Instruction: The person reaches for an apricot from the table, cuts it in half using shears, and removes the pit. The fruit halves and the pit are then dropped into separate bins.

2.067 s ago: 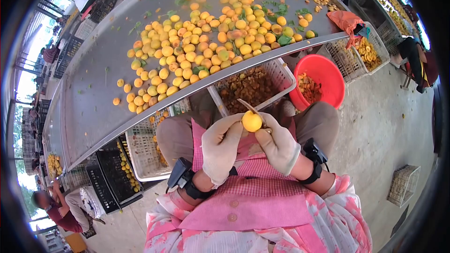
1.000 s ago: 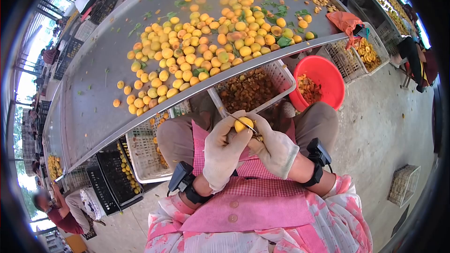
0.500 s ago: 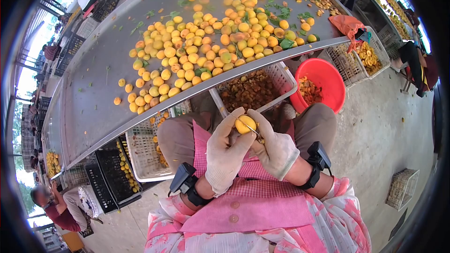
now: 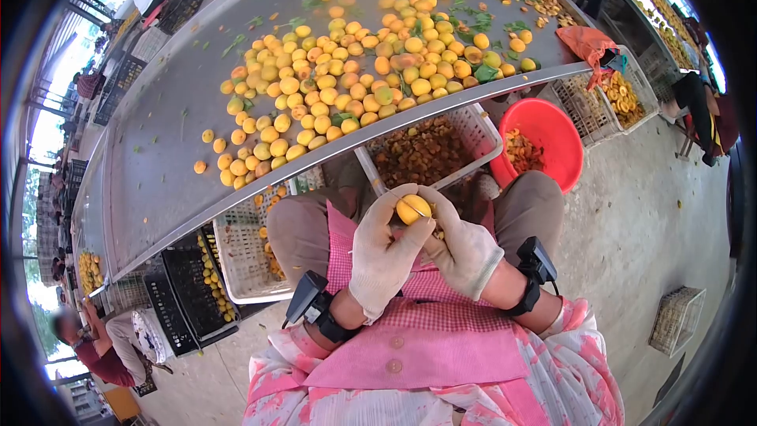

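Note:
A yellow apricot (image 4: 411,209) is held up in front of my lap, between the fingertips of both gloved hands. My left hand (image 4: 384,251) is closed around its left side with thumb and fingers. My right hand (image 4: 465,254) is closed on a small knife (image 4: 423,216), and its fingertips meet the fruit's right side. Only a thin strip of the blade shows, lying against the apricot; the handle is hidden in the glove. Beyond the hands, a heap of whole apricots (image 4: 323,95) lies on the metal table (image 4: 158,181).
Under the table edge stand a white crate (image 4: 482,138) of dark fruit pieces, a red bucket (image 4: 564,146) with fruit pieces, and another white crate (image 4: 251,288) at left. A black crate (image 4: 185,284) holds apricots. An orange bag (image 4: 585,43) hangs at the table's right corner. A person (image 4: 102,347) sits far left.
The apricot has turned slightly between my fingers, and the knife's blade shows at a slightly different angle against it. Both hands stay in nearly the same place.

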`<state>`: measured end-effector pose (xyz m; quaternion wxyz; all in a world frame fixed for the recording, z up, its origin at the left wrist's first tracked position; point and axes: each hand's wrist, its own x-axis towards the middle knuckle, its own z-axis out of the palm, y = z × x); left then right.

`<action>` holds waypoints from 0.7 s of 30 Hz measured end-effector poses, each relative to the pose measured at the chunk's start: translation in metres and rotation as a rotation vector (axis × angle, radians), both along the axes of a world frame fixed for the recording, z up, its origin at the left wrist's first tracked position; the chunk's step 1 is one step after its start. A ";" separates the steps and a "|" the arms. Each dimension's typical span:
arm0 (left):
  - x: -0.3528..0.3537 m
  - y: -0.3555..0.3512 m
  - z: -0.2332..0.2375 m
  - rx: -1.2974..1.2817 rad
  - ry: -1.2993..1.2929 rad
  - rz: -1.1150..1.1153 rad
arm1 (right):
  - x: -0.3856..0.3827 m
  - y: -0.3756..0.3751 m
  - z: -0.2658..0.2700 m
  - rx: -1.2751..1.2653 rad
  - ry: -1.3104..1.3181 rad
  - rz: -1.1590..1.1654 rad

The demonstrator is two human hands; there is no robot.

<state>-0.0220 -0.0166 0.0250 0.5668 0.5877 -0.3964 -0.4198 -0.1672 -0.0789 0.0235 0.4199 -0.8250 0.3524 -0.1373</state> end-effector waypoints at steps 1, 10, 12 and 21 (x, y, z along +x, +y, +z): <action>0.001 0.000 -0.001 0.004 -0.035 -0.003 | 0.001 0.000 0.001 0.032 -0.062 -0.023; 0.007 0.001 -0.007 0.083 0.109 -0.028 | 0.001 0.000 -0.001 0.185 -0.314 0.050; 0.008 0.003 -0.012 0.141 0.153 -0.090 | 0.002 0.000 -0.001 0.207 -0.308 0.041; 0.008 0.005 -0.001 0.037 0.286 -0.013 | 0.001 -0.004 0.020 0.713 -0.395 -0.337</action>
